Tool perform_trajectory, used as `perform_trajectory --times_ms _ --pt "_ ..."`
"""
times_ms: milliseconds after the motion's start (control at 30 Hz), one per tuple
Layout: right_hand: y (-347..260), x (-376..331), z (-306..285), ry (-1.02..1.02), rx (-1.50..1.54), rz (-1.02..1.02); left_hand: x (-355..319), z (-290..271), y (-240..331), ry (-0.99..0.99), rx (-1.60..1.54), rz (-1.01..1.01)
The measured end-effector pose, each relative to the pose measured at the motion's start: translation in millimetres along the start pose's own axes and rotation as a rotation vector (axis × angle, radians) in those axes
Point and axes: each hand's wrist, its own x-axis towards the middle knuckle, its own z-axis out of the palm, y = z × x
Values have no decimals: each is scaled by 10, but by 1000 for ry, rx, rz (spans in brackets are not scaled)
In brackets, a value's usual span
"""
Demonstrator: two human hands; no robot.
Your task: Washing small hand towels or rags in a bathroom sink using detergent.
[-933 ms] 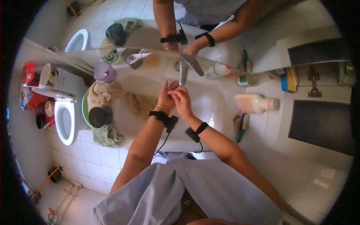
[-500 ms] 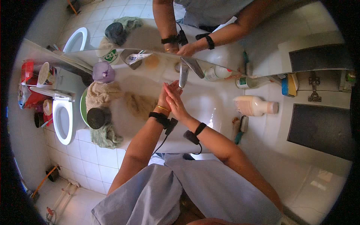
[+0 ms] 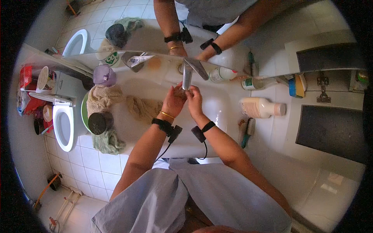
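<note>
Both of my hands are raised under the spout of a silver tap (image 3: pixel 187 79), over the white sink (image 3: pixel 223 116). My left hand (image 3: pixel 175 101) is open, with its palm turned up and its thumb out. Facing it from the other side, my right hand (image 3: pixel 194 100) has loosely bent fingers close to the spout's tip and holds nothing that I can see. Their fingertips are near each other, and whether they touch is unclear. A wet-looking brown cloth (image 3: pixel 143 109) lies left of my left hand. Dark bands with small black devices circle both wrists.
Left of the sink are a beige towel (image 3: pixel 104 97), a dark round lid (image 3: pixel 100 123), a green cloth (image 3: pixel 108 142) and a purple cup (image 3: pixel 104 75). A cream bottle (image 3: pixel 261 107) and a brush (image 3: pixel 248 133) lie right. A mirror (image 3: pixel 264 42) runs behind the tap.
My hands were pressed palm to palm; they have come apart at the palms. The right hand has moved up and right, with its fingers now at the spout.
</note>
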Motion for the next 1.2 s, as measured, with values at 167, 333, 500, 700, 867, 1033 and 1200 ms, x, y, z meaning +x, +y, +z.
perform_trajectory --times_ms 167,333,500,700,867,1033,1200 --pt "10 55 69 -176 139 262 34 -151 1 79 7 41" --pt "135 183 136 -145 -163 -16 -23 -62 -145 193 -20 -57" --pt "357 229 85 -153 -501 -290 -122 101 -58 235 127 47" --pt "451 172 65 -217 -633 -387 -149 264 -109 206 156 -30" --pt "405 65 249 -134 -435 -485 -203 335 -66 341 173 39" --pt "89 173 114 -139 -491 223 -112 287 -21 194 111 -17" --pt "-545 349 -437 181 168 38 -97 105 -9 172 83 7"
